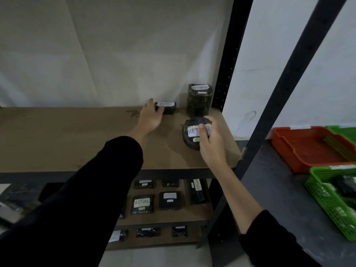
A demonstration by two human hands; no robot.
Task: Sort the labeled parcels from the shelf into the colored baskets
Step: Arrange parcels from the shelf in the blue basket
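Viewing the top shelf board (77, 135) from above, we see three black-wrapped parcels gathered at its right end. The right hand (210, 139) grips the round parcel (192, 123) nearest the front edge: the thumb lies across its white label, which reads "RETURN" in part, and the fingers curl over the far right rim. We cannot tell whether this parcel rests on the board or is lifted slightly. The left hand (152, 116) reaches to the back of the board, its fingers touching the left end of the small flat parcel (168, 109), which lies against the rear wall with a handwritten label on top; we cannot tell whether the fingers close round it or merely touch. The tall parcel (198, 103) stands upright in the back right corner, just beside the black upright (229, 74), apart from both hands. Both arms wear black sleeves. On the lower shelves lie further labelled parcels (142, 204). To the right, on a dark table (279, 199), sit an orange basket (289, 151) and a green basket (327, 207) with dark contents.
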